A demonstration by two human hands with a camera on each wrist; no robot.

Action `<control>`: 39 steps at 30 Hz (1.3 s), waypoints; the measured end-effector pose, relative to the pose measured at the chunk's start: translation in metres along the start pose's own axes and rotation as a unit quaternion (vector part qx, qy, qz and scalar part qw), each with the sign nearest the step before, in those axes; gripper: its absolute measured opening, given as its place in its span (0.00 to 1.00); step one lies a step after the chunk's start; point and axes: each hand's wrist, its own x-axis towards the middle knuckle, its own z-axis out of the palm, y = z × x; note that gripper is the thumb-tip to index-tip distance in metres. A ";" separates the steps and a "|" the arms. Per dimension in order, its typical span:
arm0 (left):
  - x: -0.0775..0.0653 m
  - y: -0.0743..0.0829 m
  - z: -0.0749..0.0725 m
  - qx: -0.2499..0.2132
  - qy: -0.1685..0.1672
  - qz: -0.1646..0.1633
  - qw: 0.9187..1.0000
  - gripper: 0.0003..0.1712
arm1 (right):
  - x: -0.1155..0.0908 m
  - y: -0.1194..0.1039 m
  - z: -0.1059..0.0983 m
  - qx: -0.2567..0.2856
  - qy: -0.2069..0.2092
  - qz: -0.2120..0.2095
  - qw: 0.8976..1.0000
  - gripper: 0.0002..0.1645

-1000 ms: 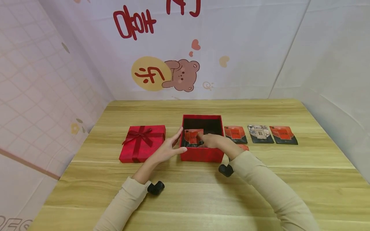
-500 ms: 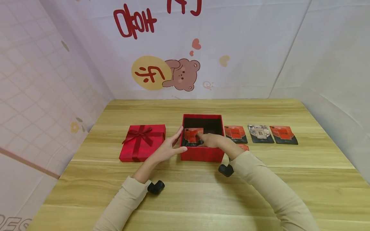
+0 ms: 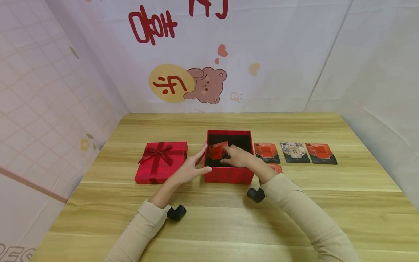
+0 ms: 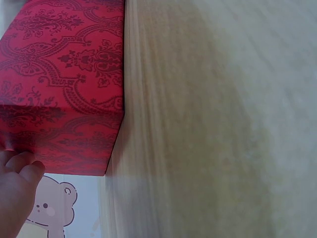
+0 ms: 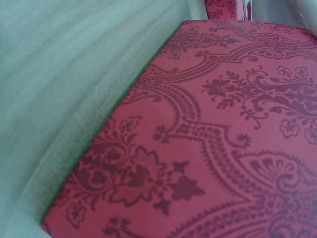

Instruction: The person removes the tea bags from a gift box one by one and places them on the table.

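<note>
Red box (image 3: 229, 175), tilted packet (image 3: 216, 150), right hand (image 3: 240, 156) — both inside

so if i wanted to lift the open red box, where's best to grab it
Probably grip the box by its left and right walls, one palm from each side: it stands upright, straight-sided, no handle showing, and the left hand is at the left wall.

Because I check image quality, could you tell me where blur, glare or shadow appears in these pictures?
Head view: a soft shadow lies on the table beside the right sleeve; left wrist: the red box shows its pattern clearly, the table is blurred, with pale glare at right; right wrist: colours look washed out, the table soft.
</note>
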 end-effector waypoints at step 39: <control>-0.007 0.029 -0.001 -0.013 -0.008 -0.018 1.000 0.44 | 0.001 -0.001 -0.003 0.198 0.122 -0.007 0.972 0.25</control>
